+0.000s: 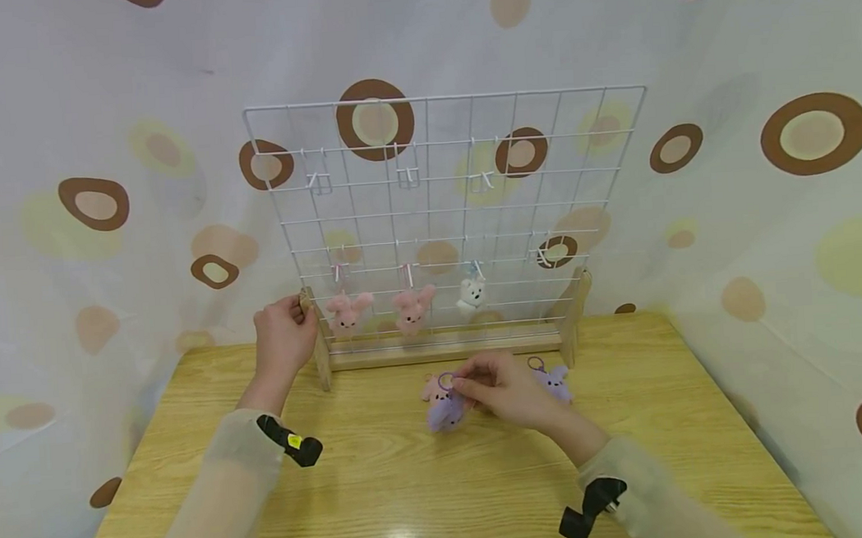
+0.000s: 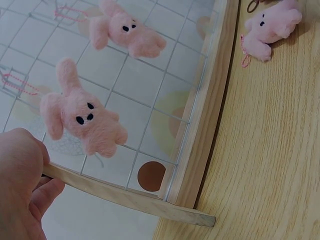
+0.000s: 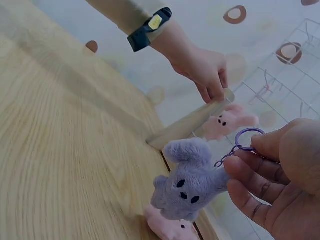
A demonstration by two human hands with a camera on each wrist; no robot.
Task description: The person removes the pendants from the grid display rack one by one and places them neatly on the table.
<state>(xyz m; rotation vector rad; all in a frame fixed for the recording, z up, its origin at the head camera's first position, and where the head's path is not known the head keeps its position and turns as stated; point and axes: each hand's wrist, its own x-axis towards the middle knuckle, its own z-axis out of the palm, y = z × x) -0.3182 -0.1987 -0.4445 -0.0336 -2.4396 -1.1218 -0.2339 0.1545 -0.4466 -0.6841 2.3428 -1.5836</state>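
Observation:
My right hand (image 1: 508,388) pinches the purple ring (image 3: 248,139) of a purple plush bunny keychain (image 3: 187,182), which dangles over the table. Under it a pink plush keychain (image 2: 270,30) lies on the tabletop, partly hidden in the head view. My left hand (image 1: 284,334) grips the top of the wooden left leg (image 2: 100,189) of a white wire grid rack (image 1: 429,179). Two pink plush bunnies (image 1: 345,314) and a white plush bear (image 1: 471,296) hang from lower hooks on the grid.
Another purple plush keychain (image 1: 554,383) lies on the wooden table (image 1: 386,502) beside the right hand, near the rack's right leg (image 1: 575,318). Three bare hooks (image 1: 407,177) sit on the upper grid, and one bare hook (image 1: 543,256) is at lower right. A patterned cloth (image 1: 754,224) hangs behind.

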